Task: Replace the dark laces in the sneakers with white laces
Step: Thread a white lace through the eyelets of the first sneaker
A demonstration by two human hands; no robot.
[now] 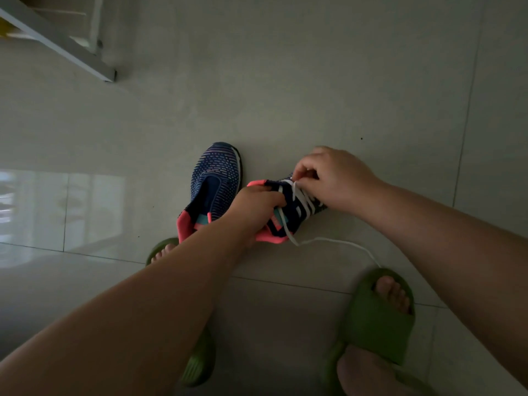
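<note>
Two navy knit sneakers with coral-pink collars lay on the pale tiled floor [285,81] in front of the person. The unlaced sneaker [213,190] sat flat on the tiles to the left, its long axis running nearly straight away from the person, toe pointing away and slightly right, heel and pink collar nearest the left foot; no lace showed in it. The second sneaker [291,208] was just to its right, between the two hands, tilted up off its sole with the laced top facing the camera; its long axis ran on a diagonal, the pink heel collar low and toward the person, the toe end hidden under the right hand, away and to the right. The left hand [254,208] gripped this shoe at the collar and tongue, fingers curled around the upper. The right hand [334,178] was bent over the forefoot, thumb and forefinger pinching the white lace [303,204] near the upper rows. That lace crossed the dark upper in several bars, and one loose end trailed out from the heel side, lying across the floor in a curve toward the right foot. Both feet wore green slide sandals [380,318], toes showing, the left one mostly hidden behind the left forearm. A white metal frame [57,38] stood at the far upper left.
</note>
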